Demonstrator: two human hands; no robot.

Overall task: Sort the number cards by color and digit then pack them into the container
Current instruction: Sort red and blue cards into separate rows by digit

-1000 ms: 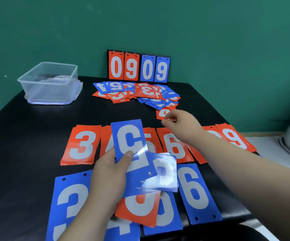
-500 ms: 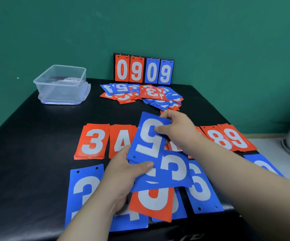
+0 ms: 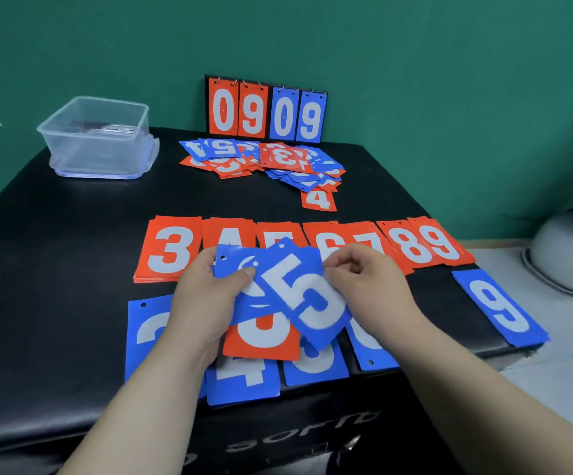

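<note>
Blue 5 card is held above the near middle of the desk, tilted, on top of a small fan of cards. The fan is gripped by the left hand, thumb pressed on a second blue card, with a red 5 card at the bottom. The blue 5 card is pinched at its upper right edge by the right hand, fingers curled.

The cards are judged thin, light and fairly stiff, glossy enough to slide over one another. A pinch across a long edge or corner is favoured, and stacks are best squared before lifting.

Red piles, 3 to 9, are laid in a row across the middle of the desk. Blue piles are set along the near edge, with a blue 9 apart at the right edge. A loose pile of unsorted cards is left near the far edge, before a scoreboard showing 0909.

A clear tub stands at the far left corner, open, seemingly set on its own lid. Something dark and shiny is seen at its bottom and cannot be identified. No sorted cards are noted in it, so packing is judged not yet begun.
</note>
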